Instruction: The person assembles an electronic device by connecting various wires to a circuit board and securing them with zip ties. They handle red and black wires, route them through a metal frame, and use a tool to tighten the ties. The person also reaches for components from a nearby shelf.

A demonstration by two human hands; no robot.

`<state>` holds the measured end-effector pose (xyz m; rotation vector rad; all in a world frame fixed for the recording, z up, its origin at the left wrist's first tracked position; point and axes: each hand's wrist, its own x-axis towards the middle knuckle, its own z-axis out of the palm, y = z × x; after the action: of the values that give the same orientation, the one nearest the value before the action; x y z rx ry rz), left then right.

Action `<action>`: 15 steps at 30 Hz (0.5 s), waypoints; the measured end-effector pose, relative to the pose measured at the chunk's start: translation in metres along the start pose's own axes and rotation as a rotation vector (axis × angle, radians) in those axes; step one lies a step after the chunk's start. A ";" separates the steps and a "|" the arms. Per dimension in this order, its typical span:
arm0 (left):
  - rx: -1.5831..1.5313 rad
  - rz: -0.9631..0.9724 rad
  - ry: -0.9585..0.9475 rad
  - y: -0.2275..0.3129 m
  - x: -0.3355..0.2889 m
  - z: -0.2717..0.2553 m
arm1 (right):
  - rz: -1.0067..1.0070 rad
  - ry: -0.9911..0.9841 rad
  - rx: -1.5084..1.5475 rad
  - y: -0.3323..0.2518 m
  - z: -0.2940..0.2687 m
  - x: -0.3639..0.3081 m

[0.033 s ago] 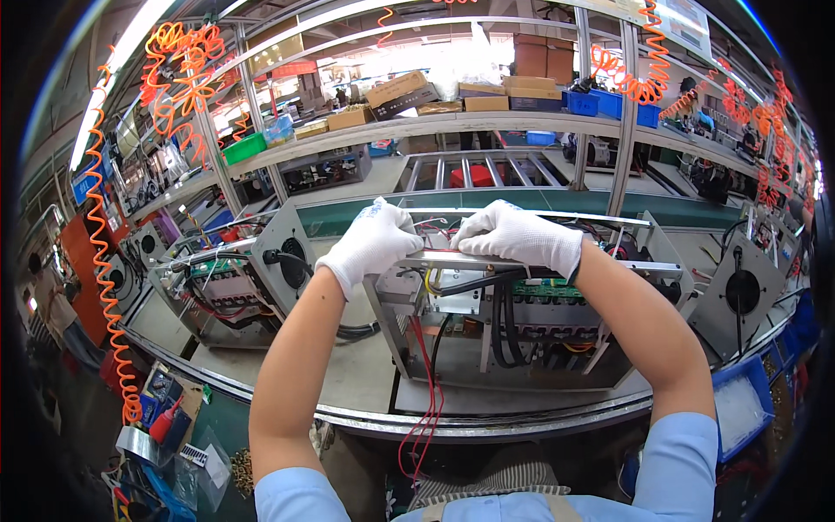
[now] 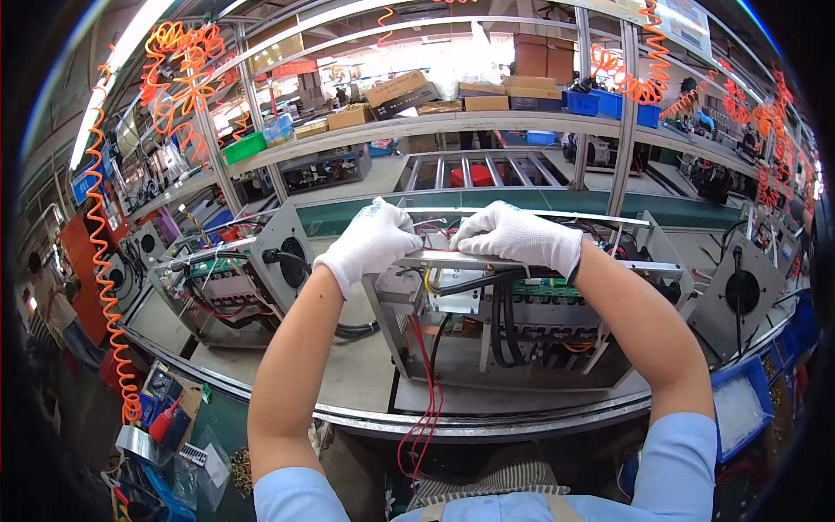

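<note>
In white knit gloves, both my hands reach over the top front rail of an open metal chassis. My left hand is closed at the rail's left part, fingertips pressed together. Just to its right, my right hand is closed too, thumb and fingers pinched behind the rail. Thin white and red wires show in the gap between them. What sits in either pinch is hidden. Inside the chassis are a green circuit board and thick black cables. Long red wires hang out over the front edge.
Another open chassis with a fan panel stands to the left, and a fan panel to the right. A green belt runs behind. Cardboard boxes fill the shelf above. Orange coiled hoses hang down. Tools lie at lower left.
</note>
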<state>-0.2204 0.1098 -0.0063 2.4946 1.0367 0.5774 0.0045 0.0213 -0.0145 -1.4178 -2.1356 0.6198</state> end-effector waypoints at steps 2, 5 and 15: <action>0.063 -0.002 0.003 0.004 -0.001 0.000 | -0.029 -0.008 0.030 0.003 0.001 -0.002; 0.134 -0.006 0.002 0.006 0.001 0.001 | 0.075 -0.083 0.027 -0.006 -0.001 -0.005; 0.156 0.277 0.494 0.007 -0.043 0.008 | 0.119 0.116 -0.698 -0.036 0.040 -0.023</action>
<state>-0.2399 0.0726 -0.0195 2.7229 0.9249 1.2919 -0.0382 -0.0162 -0.0269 -1.8800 -2.2859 -0.2077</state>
